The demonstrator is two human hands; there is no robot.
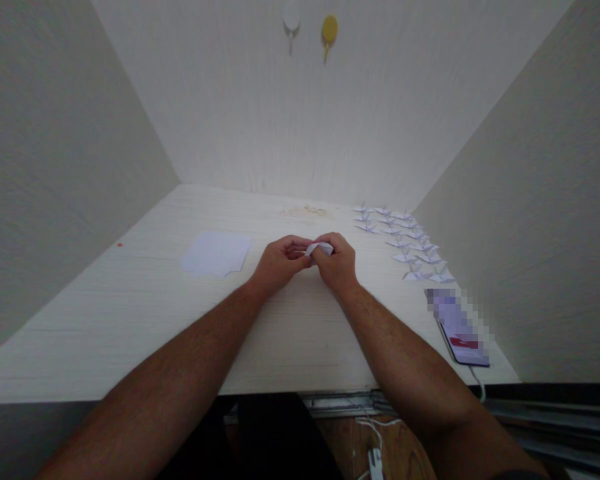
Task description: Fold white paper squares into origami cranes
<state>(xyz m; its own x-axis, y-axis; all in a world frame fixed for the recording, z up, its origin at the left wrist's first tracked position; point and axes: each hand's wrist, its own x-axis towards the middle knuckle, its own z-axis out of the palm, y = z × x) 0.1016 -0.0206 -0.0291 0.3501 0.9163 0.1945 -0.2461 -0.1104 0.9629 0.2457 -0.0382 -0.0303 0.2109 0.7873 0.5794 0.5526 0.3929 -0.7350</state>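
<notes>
Both my hands meet over the middle of the white table, pinching a small folded piece of white paper (322,249). My left hand (283,259) grips its left end between thumb and fingers. From the other side my right hand (339,260) holds it, with the thumb pressed on the paper's face. Fingers cover part of the paper, so its full shape is hidden. A stack of white paper sheets (217,253) lies to the left of my left hand. Several folded white paper cranes (404,257) stand in rows to the right of my right hand.
A phone (457,327) with a white cable (478,385) lies at the table's right edge. Walls close off the left, back and right. Two hooks, one white (291,17) and one yellow (330,29), are on the back wall. A power strip (375,463) sits below.
</notes>
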